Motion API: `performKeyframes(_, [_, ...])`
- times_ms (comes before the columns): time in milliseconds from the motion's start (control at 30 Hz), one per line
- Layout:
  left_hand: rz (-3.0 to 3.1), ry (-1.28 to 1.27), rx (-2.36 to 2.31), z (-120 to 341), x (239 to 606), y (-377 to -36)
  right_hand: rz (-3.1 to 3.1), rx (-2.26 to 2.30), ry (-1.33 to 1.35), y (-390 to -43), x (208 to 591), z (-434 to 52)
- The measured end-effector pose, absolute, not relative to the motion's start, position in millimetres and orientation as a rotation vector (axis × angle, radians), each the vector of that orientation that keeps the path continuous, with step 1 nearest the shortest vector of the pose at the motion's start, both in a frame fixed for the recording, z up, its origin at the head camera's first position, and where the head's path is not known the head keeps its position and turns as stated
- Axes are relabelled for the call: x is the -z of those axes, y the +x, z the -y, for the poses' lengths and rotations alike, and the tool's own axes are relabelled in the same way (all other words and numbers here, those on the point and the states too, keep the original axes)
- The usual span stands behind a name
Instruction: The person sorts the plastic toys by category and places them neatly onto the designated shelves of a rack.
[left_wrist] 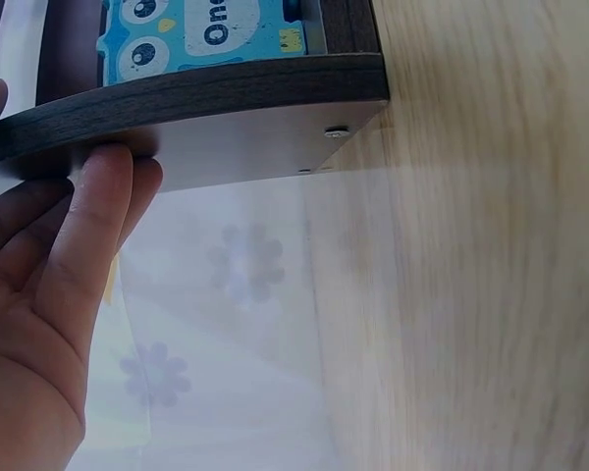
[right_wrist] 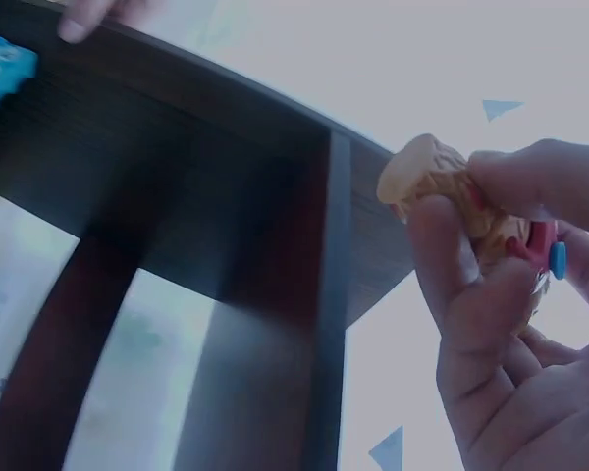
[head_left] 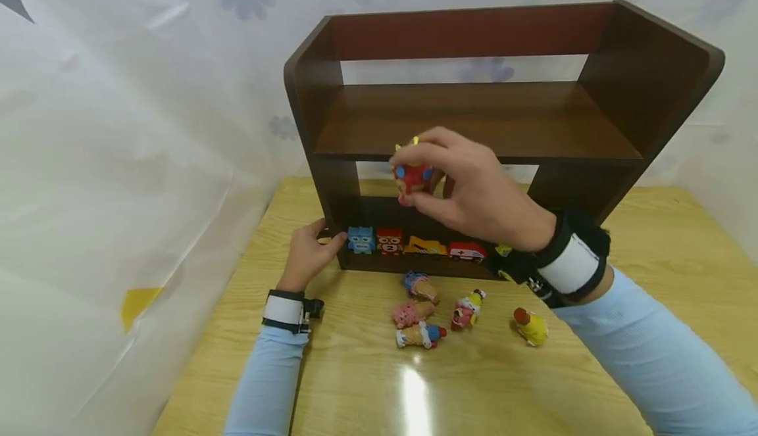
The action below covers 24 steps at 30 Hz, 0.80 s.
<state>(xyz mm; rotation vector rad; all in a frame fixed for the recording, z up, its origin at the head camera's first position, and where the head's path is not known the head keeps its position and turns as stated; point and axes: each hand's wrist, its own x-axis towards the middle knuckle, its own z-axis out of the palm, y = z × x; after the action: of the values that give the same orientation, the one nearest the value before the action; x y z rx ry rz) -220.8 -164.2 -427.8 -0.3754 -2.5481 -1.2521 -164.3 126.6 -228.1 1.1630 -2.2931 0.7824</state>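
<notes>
My right hand (head_left: 474, 183) pinches a small ice-cream-cone toy (head_left: 411, 174), red with blue spots and a yellow tip, in front of the dark wooden shelf's (head_left: 468, 117) middle board. The right wrist view shows the toy's tan waffle cone (right_wrist: 422, 175) between thumb and fingers. Low on the left, my left hand (head_left: 308, 253) grips the shelf's side panel (left_wrist: 216, 103), fingers on its outer face. Inside the bottom level stand a blue owl block (head_left: 361, 240), a red owl block (head_left: 389, 241), a yellow vehicle block (head_left: 425, 246) and a red-and-white ambulance block (head_left: 466, 251).
Several more cone toys lie on the wooden table before the shelf, among them a pink one (head_left: 412, 314) and a blue-topped one (head_left: 422, 335). A yellow toy (head_left: 531, 327) lies farther right. Flowered white sheeting (head_left: 148, 127) hangs behind and at left.
</notes>
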Motion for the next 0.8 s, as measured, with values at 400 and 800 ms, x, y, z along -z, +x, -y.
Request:
performKeyframes(400, [2.55, -0.364, 1.291, 153.4, 427.5, -219.1, 2.258, -0.806, 1.146, -215.9, 184.6, -90.4])
performKeyframes(800, [2.542, -0.415, 1.3, 139.9, 428.1, -222.1, 2.433, -0.802, 1.105, -244.9, 181.9, -71.9])
